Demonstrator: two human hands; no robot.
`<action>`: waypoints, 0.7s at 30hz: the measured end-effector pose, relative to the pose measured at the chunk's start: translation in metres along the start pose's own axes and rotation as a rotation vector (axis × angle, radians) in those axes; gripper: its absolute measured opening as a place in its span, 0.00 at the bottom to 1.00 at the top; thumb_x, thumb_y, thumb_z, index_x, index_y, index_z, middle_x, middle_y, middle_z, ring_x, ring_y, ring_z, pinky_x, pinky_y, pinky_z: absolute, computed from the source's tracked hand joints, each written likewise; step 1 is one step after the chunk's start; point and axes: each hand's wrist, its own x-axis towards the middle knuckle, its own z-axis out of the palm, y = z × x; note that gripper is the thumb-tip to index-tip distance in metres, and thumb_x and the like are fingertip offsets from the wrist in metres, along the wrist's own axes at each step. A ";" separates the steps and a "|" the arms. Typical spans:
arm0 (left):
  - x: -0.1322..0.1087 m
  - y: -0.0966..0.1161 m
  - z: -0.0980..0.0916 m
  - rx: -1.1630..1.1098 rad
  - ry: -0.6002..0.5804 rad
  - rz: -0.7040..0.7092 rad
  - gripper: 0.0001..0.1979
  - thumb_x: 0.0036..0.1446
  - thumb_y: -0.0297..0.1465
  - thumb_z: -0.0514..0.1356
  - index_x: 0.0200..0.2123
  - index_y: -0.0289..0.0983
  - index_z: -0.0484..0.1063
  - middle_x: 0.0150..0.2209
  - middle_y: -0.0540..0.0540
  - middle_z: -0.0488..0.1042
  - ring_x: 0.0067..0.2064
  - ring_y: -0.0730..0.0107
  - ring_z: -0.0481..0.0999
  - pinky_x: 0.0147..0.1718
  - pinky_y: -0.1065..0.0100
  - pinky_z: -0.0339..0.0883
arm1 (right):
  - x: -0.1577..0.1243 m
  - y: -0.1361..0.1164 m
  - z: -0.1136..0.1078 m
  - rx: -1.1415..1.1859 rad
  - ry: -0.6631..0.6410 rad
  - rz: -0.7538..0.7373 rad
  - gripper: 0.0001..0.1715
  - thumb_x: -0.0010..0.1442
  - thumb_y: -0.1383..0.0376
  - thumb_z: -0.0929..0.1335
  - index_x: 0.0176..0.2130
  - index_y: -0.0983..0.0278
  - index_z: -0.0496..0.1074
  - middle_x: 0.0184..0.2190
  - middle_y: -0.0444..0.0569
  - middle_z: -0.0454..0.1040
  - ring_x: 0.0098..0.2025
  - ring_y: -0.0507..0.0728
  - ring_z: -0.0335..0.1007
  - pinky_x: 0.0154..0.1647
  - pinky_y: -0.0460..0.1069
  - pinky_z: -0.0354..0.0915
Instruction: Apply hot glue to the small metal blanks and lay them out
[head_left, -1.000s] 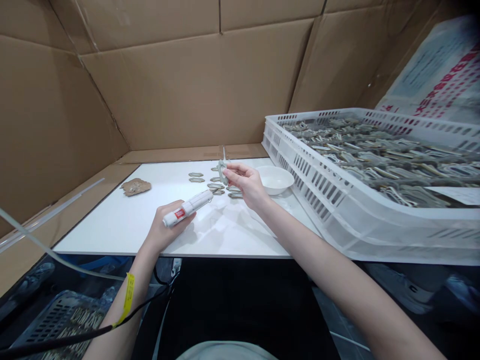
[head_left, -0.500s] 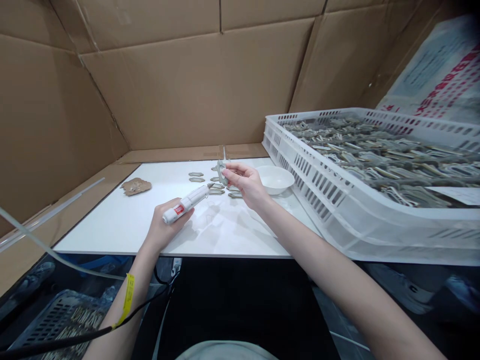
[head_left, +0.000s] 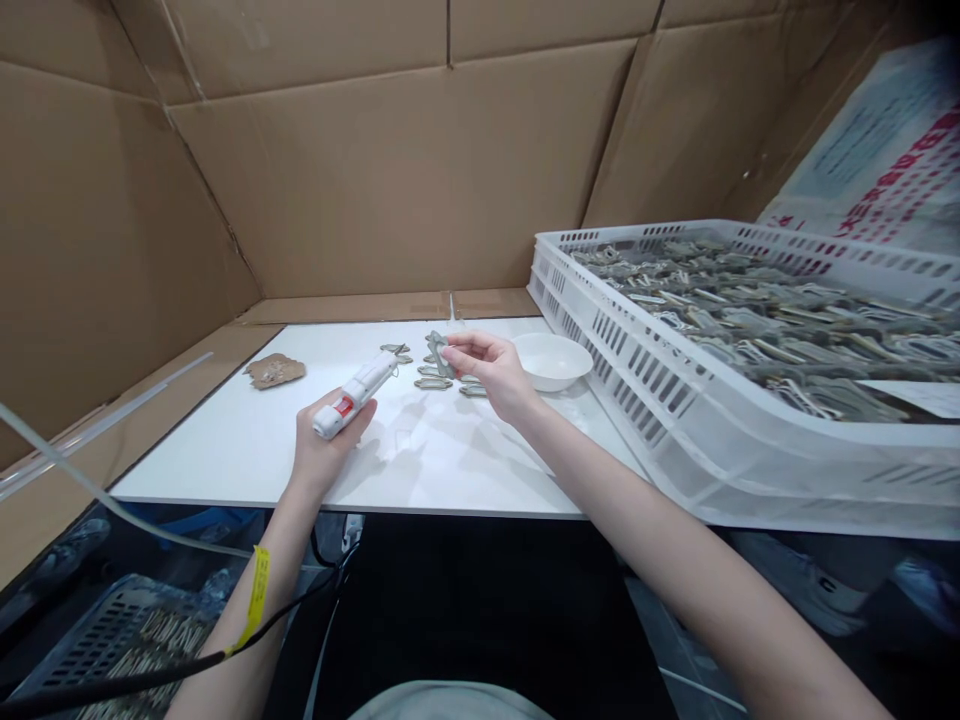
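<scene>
My left hand [head_left: 330, 450] is closed around a white glue gun [head_left: 358, 393] with a red label. Its nozzle points away from me and to the right, above the white tabletop [head_left: 255, 450]. My right hand [head_left: 501, 375] pinches a small flat grey piece [head_left: 438, 352] between thumb and fingers, held up off the table. The nozzle and this piece are apart. Beneath and behind it lie several similar grey pieces [head_left: 433, 383] in short rows, some hidden by my right hand. A white bowl [head_left: 553, 362] stands just beyond that hand.
A large white plastic crate [head_left: 600, 340] full of grey pieces takes up the right side. Cardboard walls [head_left: 375, 180] enclose the back and left. At the left lies a torn cardboard scrap [head_left: 275, 371]. A black cable [head_left: 277, 617] crosses my left forearm; a basket [head_left: 97, 640] sits below.
My left hand has drawn the glue gun back to the left, away from the grey piece. My right hand still holds the piece in nearly the same spot, its top tilted slightly left.
</scene>
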 end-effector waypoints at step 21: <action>0.002 -0.005 0.004 -0.055 0.120 -0.120 0.14 0.51 0.39 0.67 0.25 0.35 0.72 0.18 0.53 0.68 0.20 0.75 0.67 0.22 0.72 0.60 | 0.002 0.027 0.003 -0.970 -0.241 -0.132 0.03 0.55 0.67 0.73 0.34 0.61 0.79 0.30 0.47 0.80 0.42 0.59 0.65 0.44 0.54 0.58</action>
